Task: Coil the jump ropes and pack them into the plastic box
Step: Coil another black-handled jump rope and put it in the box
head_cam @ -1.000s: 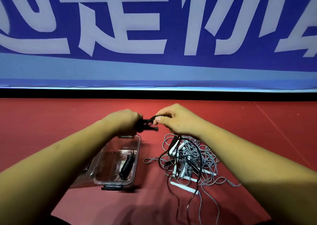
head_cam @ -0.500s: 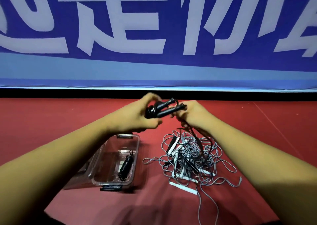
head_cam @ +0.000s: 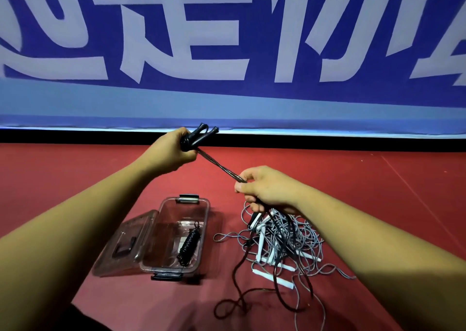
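Note:
My left hand (head_cam: 170,150) is raised and grips the two black handles (head_cam: 201,134) of a jump rope. Its doubled black cord (head_cam: 220,166) runs taut down to my right hand (head_cam: 264,190), which grips it above the pile. Below that hand lies a tangled heap of grey ropes with white handles (head_cam: 277,240), and loose black cord (head_cam: 239,282) trails over the floor. The clear plastic box (head_cam: 201,219) stands open to the left of the heap, with one coiled black rope (head_cam: 189,246) inside.
The box's clear lid (head_cam: 126,242) hangs open on its left side, black latches at both ends. Everything sits on a red floor (head_cam: 75,179). A blue banner with large white characters (head_cam: 227,53) stands along the far edge.
My left hand has lifted the black handles up and to the left. My right hand has slid down the cord toward the heap, pulling the cord taut between them.

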Demonstrator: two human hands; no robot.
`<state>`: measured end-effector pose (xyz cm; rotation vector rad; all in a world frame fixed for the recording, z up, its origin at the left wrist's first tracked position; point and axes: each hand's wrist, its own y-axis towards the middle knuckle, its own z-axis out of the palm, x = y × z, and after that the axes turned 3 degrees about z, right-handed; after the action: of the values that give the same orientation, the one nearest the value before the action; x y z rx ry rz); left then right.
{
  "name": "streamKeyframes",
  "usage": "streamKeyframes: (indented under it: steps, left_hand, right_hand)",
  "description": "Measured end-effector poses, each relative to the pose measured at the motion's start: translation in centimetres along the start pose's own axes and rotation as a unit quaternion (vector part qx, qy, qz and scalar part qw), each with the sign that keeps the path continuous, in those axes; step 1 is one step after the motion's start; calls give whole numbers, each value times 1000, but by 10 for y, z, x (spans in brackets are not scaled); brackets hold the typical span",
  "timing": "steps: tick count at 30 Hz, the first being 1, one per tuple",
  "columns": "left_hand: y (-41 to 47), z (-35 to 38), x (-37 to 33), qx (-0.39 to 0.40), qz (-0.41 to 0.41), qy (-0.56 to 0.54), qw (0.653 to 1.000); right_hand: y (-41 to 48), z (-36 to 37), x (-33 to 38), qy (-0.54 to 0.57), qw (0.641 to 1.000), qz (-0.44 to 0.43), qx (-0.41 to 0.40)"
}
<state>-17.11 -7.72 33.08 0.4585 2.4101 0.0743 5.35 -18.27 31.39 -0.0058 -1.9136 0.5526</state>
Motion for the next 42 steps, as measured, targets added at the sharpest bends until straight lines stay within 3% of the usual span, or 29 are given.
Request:
streamKeyframes:
  steps: [3, 5, 10, 13, 17, 19, 23, 27, 29, 32, 35, 38, 42]
  left_hand:
    - [4, -11, 21, -52, -39, 111, 992]
    - [4, -13, 36, -38, -56, 158, 985]
    - [-3, 5, 49, 42, -43, 311, 949]
    - [-12, 18, 41, 141, -17, 334, 932]
    - [-31, 39, 17, 353, 42, 216, 909]
    - [-38, 48, 4, 387, 94, 194, 896]
    - [-46, 51, -27, 387, 146, 114, 903]
    - [-48, 33, -51, 339, 156, -77, 925]
    - [-45, 24, -56, 275, 132, -198, 931]
    - [-35, 16, -57, 182, 70, -323, 926]
    - [-21, 9, -43, 122, 6, -322, 939]
    - [-10, 4, -23, 85, -33, -266, 960]
    - [-5, 2, -3, 55, -39, -142, 988]
  right_hand:
    - [-8, 2, -3, -29, 998, 33, 47]
    - [-12, 2, 2, -48, 998, 20, 39]
    - [-14, 2, 24, -180, 972, -138, -58]
    - [-10, -9, 26, -168, 962, -167, -134]
    - [-6, -28, 20, -145, 947, -176, -226]
    - [-4, -35, 16, -153, 939, -177, -251]
    - [5, -50, 7, -116, 930, -157, -310]
    - [14, -66, -12, -99, 924, -131, -346]
    - [15, -68, -23, -96, 938, -97, -318]
    - [13, -52, -29, -114, 976, -37, -181]
    - [10, -27, -22, -131, 988, -23, -78]
    - [6, -9, -15, -37, 999, 2, -2]
    - [0, 4, -3, 62, 997, 41, 24]
